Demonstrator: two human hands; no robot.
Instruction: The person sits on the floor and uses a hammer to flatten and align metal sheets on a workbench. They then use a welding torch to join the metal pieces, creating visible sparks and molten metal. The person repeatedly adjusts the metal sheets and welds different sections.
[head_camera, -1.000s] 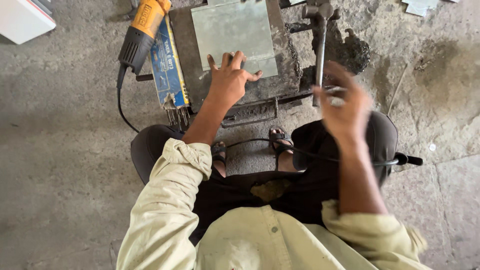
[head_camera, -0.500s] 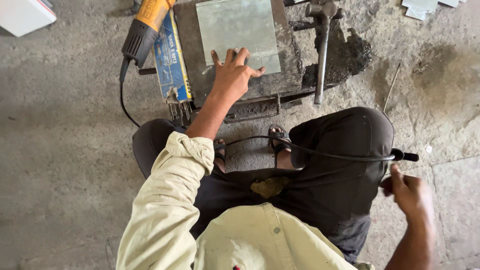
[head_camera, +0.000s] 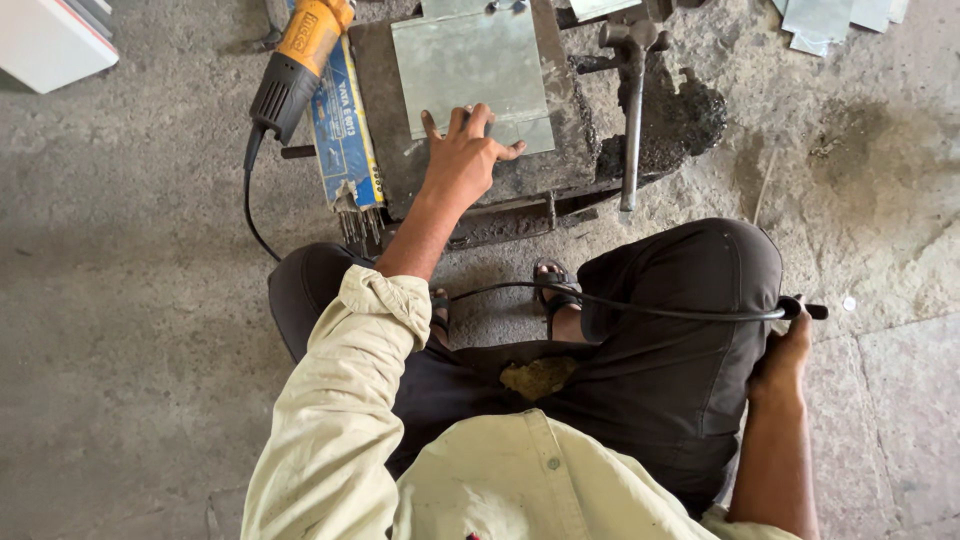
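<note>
My left hand (head_camera: 462, 160) lies flat, fingers spread, on the near edge of a grey metal sheet (head_camera: 470, 60). The sheet rests on a dark steel work block (head_camera: 575, 150) in front of my knees. My right hand (head_camera: 783, 358) is down beside my right knee, closed around the black handle (head_camera: 803, 310) at the end of a black cable (head_camera: 620, 305) that runs across my lap. A hammer (head_camera: 632, 100) lies on the block's right side, untouched.
A yellow and black angle grinder (head_camera: 300, 55) and a blue box of rods (head_camera: 345, 130) lie left of the block. A white box (head_camera: 50, 40) sits at the top left, metal offcuts (head_camera: 840, 20) at the top right. Rough concrete floor (head_camera: 130, 300) surrounds me.
My right hand left the hammer's handle, swung down to the right past my knee and closed on the cable's handle. My left hand stayed on the sheet.
</note>
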